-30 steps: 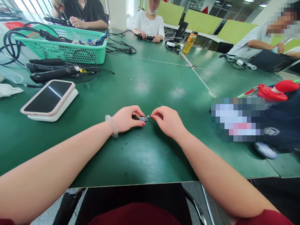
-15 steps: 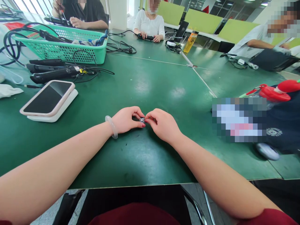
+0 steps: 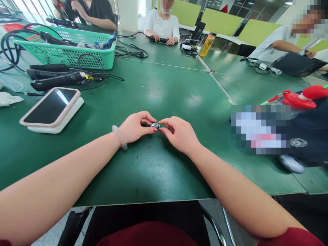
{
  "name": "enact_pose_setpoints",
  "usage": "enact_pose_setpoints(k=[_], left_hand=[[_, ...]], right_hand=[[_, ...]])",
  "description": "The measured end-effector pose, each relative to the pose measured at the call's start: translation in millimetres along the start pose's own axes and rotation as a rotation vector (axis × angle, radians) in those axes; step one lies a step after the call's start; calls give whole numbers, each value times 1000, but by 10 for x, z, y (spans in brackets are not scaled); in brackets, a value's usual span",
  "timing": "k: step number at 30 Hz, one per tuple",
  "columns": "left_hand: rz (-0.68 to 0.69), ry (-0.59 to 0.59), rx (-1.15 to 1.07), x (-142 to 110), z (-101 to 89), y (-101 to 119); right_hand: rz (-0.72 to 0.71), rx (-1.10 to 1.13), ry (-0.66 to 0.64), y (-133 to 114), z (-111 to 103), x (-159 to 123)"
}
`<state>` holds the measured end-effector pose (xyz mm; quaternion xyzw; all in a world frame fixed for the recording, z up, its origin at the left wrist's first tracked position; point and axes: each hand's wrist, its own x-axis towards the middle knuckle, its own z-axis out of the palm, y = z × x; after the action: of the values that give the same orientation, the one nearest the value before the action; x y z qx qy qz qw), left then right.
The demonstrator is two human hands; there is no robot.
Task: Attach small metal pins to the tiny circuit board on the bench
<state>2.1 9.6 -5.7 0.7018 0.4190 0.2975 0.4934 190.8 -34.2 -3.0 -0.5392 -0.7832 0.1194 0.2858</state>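
Observation:
A small silver-and-black piece (image 3: 154, 125) is held just above the green table, between my two hands; it is too small for me to tell its kind. My left hand (image 3: 133, 127) pinches its left side between thumb and fingers, with a pale bangle (image 3: 119, 137) round that wrist. From the other side, my right hand (image 3: 181, 134) has its thumb and forefinger closed about the right end of the piece. The fingertips partly hide its edges.
A phone (image 3: 50, 106) lies on a white box (image 3: 61, 127) to the left. Behind are black corded tools (image 3: 57, 81) and a green basket (image 3: 77, 61) with cables. A mouse (image 3: 291, 164) and dark bag (image 3: 311, 133) lie right. Several people sit around the table (image 3: 164, 171).
Both hands have risen slightly in view. More of the small piece shows between them, and my right fingers have parted around its end. A co-worker at the far left has raised a hand.

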Motion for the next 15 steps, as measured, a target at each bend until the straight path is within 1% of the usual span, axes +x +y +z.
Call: enact_pose_setpoints(k=[3, 8, 12, 15], left_hand=[[-25, -37, -44, -1, -5, 14], [-54, -88, -57, -20, 6, 73], [-126, -138, -165, -45, 42, 116], [-153, -142, -212, -54, 61, 131]], right_hand=[[5, -2, 7, -15, 8, -1], [-13, -44, 31, -65, 26, -20], [-20, -76, 22, -116, 47, -42], [-22, -69, 11, -127, 60, -43]])
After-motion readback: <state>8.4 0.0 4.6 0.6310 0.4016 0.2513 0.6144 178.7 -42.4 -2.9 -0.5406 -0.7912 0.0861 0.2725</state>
